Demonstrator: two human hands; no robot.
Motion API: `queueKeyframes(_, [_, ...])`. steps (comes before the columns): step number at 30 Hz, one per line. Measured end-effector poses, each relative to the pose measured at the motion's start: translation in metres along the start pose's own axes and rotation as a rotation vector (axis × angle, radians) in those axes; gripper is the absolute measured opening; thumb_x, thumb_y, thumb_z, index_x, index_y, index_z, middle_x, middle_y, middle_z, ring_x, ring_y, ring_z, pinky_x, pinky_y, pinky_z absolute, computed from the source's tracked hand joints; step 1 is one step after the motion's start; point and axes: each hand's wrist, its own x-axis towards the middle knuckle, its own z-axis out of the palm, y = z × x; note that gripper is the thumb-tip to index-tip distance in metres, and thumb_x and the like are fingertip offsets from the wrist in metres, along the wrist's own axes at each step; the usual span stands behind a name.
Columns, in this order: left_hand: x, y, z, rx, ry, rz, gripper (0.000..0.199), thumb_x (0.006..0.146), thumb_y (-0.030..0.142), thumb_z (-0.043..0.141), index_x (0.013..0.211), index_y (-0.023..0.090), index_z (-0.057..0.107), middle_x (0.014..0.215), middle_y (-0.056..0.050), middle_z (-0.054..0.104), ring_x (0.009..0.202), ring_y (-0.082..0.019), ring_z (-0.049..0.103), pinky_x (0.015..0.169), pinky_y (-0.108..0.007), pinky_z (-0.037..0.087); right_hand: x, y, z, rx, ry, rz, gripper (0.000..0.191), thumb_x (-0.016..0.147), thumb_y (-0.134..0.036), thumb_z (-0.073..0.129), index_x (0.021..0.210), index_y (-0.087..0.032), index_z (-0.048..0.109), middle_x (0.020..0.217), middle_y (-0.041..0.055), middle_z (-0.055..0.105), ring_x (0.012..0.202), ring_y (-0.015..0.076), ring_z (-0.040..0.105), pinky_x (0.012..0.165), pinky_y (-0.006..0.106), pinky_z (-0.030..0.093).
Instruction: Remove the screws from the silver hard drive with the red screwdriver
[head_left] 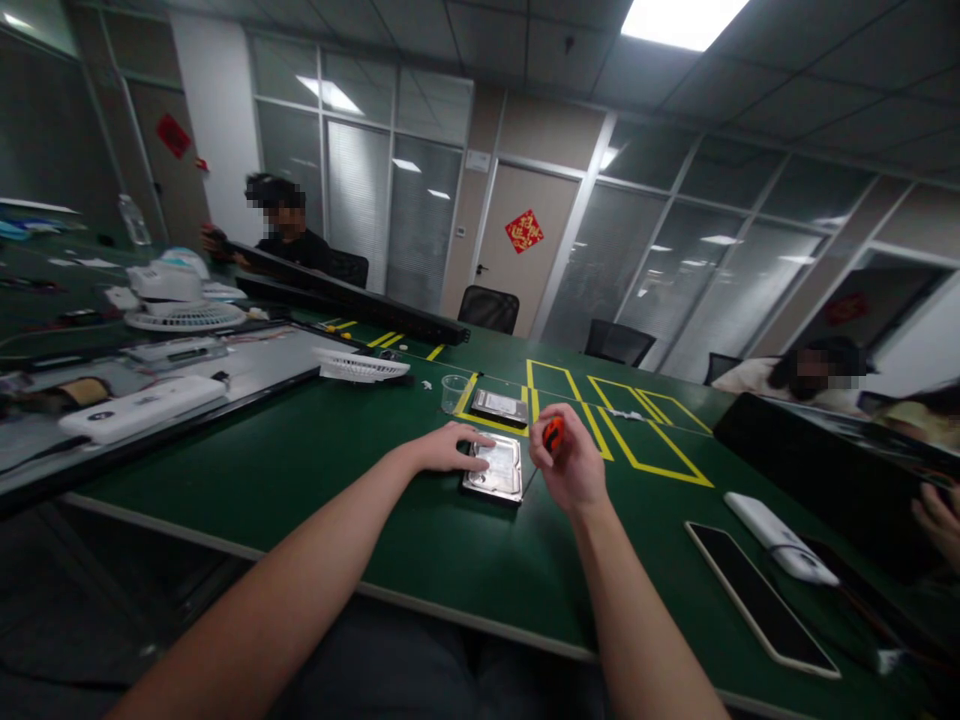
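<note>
A silver hard drive [504, 468] lies on the green table in front of me. My left hand [450, 448] rests on its left side, fingers stretched and spread over the metal top. At the drive's right edge, my right hand [571, 460] is closed around a screwdriver [553, 436] with an orange and black handle. Its thin shaft slants down to the drive's lower right edge; the exact contact of the tip is too small to tell. Just behind lies a second hard drive [499, 406], label up, beside a clear plastic cup [453, 394].
Yellow tape outlines [660, 470] mark the table. A phone [761, 600] and a white power bank-like device [780, 540] lie right, near a large black panel [795, 480]. Fan parts [364, 366] and a large flat panel [247, 385] lie left. Other people sit across and at right.
</note>
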Motion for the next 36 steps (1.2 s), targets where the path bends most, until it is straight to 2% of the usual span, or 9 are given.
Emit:
queueKeyframes(4, [0.0001, -0.0009, 0.0003, -0.001, 0.003, 0.000, 0.071, 0.081, 0.069, 0.069, 0.142, 0.036, 0.058, 0.157, -0.007, 0.042, 0.144, -0.036, 0.036, 0.118, -0.048, 0.027, 0.0004, 0.0000, -0.0016, -0.002, 0.014, 0.014, 0.027, 0.098, -0.034, 0.045, 0.087, -0.017, 0.063, 0.060, -0.0005, 0.056, 0.042, 0.0079, 0.037, 0.044, 0.022, 0.027])
queueKeyframes(11, [0.0015, -0.0027, 0.0018, 0.011, 0.020, 0.031, 0.067, 0.082, 0.066, 0.070, 0.141, 0.036, 0.059, 0.155, -0.007, 0.045, 0.142, -0.035, 0.039, 0.117, -0.046, 0.028, -0.0011, 0.0008, -0.0013, -0.040, 0.010, -0.012, 0.014, 0.093, -0.030, 0.059, 0.083, -0.021, 0.056, 0.069, -0.0005, 0.060, 0.050, 0.0109, 0.050, 0.046, 0.022, 0.036])
queueKeyframes(15, [0.0022, -0.0044, 0.0032, 0.005, 0.032, 0.041, 0.067, 0.082, 0.065, 0.072, 0.140, 0.035, 0.060, 0.154, -0.007, 0.045, 0.142, -0.034, 0.040, 0.118, -0.045, 0.028, -0.0007, 0.0016, -0.0007, -0.030, 0.007, 0.004, 0.012, 0.093, -0.027, 0.061, 0.086, -0.023, 0.052, 0.068, -0.0026, 0.060, 0.046, 0.0091, 0.045, 0.045, 0.020, 0.030])
queueKeyframes(18, [0.0018, -0.0039, 0.0034, -0.002, 0.039, 0.049, 0.066, 0.082, 0.065, 0.072, 0.140, 0.035, 0.061, 0.154, -0.007, 0.046, 0.142, -0.034, 0.041, 0.118, -0.045, 0.028, -0.0002, 0.0010, 0.0000, -0.023, 0.004, 0.000, 0.009, 0.095, -0.030, 0.058, 0.090, -0.023, 0.055, 0.065, -0.0026, 0.058, 0.044, 0.0082, 0.040, 0.045, 0.020, 0.027])
queueKeyframes(22, [0.0005, -0.0019, 0.0021, 0.001, 0.026, 0.026, 0.067, 0.081, 0.066, 0.071, 0.141, 0.036, 0.060, 0.155, -0.007, 0.045, 0.143, -0.035, 0.039, 0.118, -0.045, 0.028, 0.0001, -0.0001, 0.0001, -0.021, 0.007, 0.000, 0.025, 0.097, -0.039, 0.047, 0.090, -0.020, 0.063, 0.060, -0.0010, 0.055, 0.044, 0.0092, 0.037, 0.045, 0.022, 0.028])
queueKeyframes(26, [0.0003, -0.0019, 0.0015, 0.011, 0.022, 0.023, 0.067, 0.082, 0.066, 0.070, 0.141, 0.036, 0.059, 0.155, -0.007, 0.044, 0.143, -0.034, 0.039, 0.118, -0.046, 0.028, -0.0007, -0.0002, -0.0004, -0.049, 0.022, 0.006, 0.024, 0.095, -0.036, 0.053, 0.082, -0.018, 0.062, 0.063, -0.0001, 0.056, 0.047, 0.0099, 0.042, 0.045, 0.022, 0.031])
queueKeyframes(31, [0.0009, -0.0032, 0.0027, 0.010, 0.028, 0.044, 0.066, 0.082, 0.066, 0.070, 0.141, 0.036, 0.060, 0.154, -0.008, 0.045, 0.142, -0.034, 0.040, 0.118, -0.046, 0.027, -0.0024, 0.0001, 0.0008, -0.055, 0.005, -0.013, 0.015, 0.093, -0.031, 0.059, 0.083, -0.020, 0.057, 0.068, -0.0007, 0.059, 0.050, 0.0108, 0.049, 0.047, 0.022, 0.037])
queueKeyframes(36, [0.0004, -0.0010, 0.0021, 0.001, 0.026, 0.031, 0.067, 0.081, 0.067, 0.071, 0.140, 0.037, 0.060, 0.154, -0.007, 0.045, 0.143, -0.034, 0.039, 0.118, -0.046, 0.027, -0.0023, 0.0007, 0.0019, -0.062, 0.005, 0.005, 0.015, 0.092, -0.030, 0.063, 0.085, -0.023, 0.052, 0.067, -0.0027, 0.059, 0.044, 0.0078, 0.040, 0.044, 0.020, 0.028])
